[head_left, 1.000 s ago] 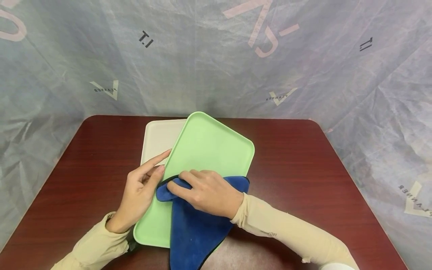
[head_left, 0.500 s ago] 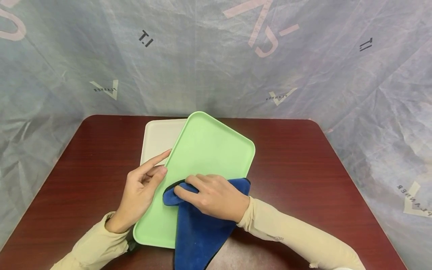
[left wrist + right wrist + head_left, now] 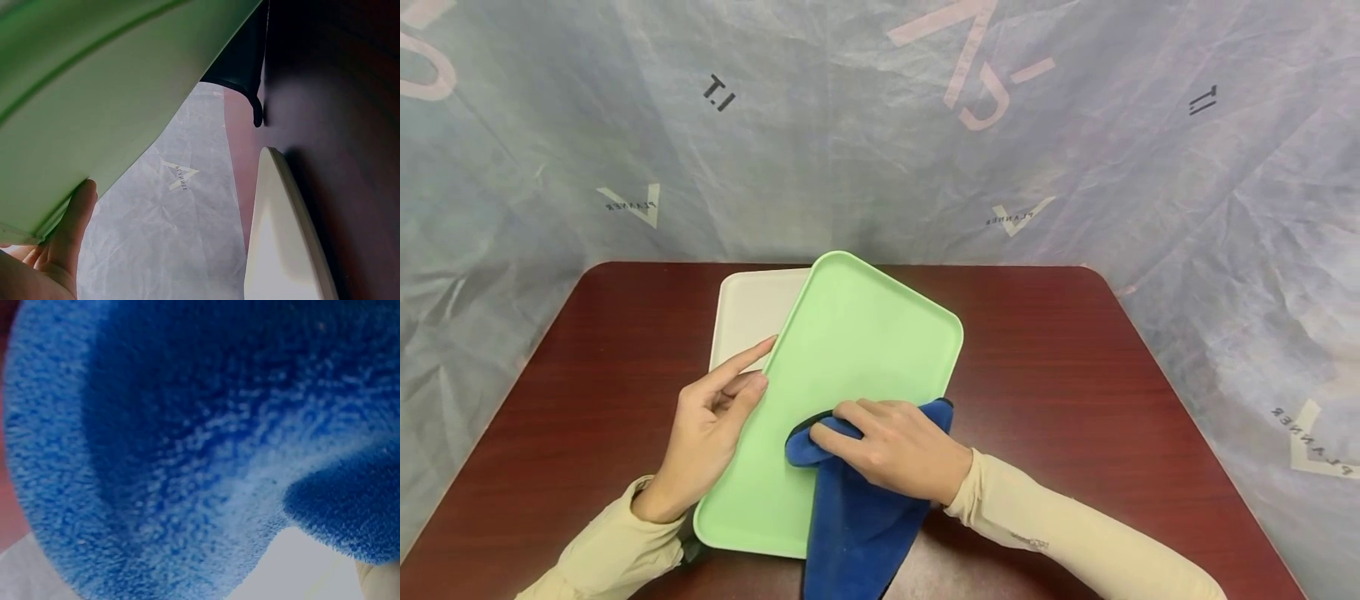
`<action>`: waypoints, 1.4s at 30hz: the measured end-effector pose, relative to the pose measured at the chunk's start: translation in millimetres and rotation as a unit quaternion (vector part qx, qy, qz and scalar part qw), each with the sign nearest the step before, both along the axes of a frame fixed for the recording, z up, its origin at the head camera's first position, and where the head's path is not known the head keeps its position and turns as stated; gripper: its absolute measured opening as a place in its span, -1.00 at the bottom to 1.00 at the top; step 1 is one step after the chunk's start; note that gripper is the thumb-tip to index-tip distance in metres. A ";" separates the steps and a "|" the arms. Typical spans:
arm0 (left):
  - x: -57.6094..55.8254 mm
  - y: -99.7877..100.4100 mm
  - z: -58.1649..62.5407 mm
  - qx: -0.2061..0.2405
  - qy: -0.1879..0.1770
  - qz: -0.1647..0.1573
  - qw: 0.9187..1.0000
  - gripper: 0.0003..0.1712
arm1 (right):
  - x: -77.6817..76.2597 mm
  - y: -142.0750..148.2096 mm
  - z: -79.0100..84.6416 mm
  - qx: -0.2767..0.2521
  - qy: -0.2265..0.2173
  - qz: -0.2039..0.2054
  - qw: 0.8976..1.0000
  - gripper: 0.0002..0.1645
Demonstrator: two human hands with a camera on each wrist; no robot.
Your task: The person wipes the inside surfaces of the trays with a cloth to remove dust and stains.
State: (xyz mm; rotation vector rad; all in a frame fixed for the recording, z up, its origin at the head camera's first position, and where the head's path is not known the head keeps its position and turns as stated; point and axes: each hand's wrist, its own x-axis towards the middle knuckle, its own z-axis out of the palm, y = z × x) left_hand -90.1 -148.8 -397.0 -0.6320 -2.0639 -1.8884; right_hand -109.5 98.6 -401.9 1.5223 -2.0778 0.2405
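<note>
A light green rectangular tray (image 3: 857, 333) is held up at a slant by my left hand (image 3: 707, 433), which grips its left rim between thumb and fingers. In the left wrist view the tray's underside (image 3: 106, 125) shows, with a finger (image 3: 75, 219) against it. My right hand (image 3: 895, 446) bunches a blue cloth (image 3: 865, 533) with dark edging and presses it on the tray's lower middle. Loose cloth hangs past the tray's near edge. Fuzzy blue cloth (image 3: 187, 456) fills most of the right wrist view and hides the right fingers there.
A white tray (image 3: 752, 312) lies on the dark red-brown table (image 3: 1037, 350), partly behind the green one. In the left wrist view the white tray (image 3: 281, 244) sits below the raised green tray. Grey printed sheeting (image 3: 835, 150) surrounds the table's back and sides.
My right hand has slid the blue cloth rightward and slightly toward me across the green tray. The left hand keeps its grip, and the tray stays nearly in place.
</note>
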 end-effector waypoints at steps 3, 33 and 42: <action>0.4 0.1 1.2 0.002 0.001 0.000 1.000 -0.49 | 0.2 2.5 -1.1 0.002 -0.003 0.001 1.000 -0.76; 0.2 1.1 3.5 0.012 0.004 -0.007 1.000 -0.50 | 6.1 34.7 -22.6 0.001 -0.030 -0.007 1.000 -0.65; 0.1 0.7 3.3 -0.005 0.006 0.012 1.000 -0.51 | 6.2 43.3 -27.3 0.000 -0.038 -0.008 0.999 -0.69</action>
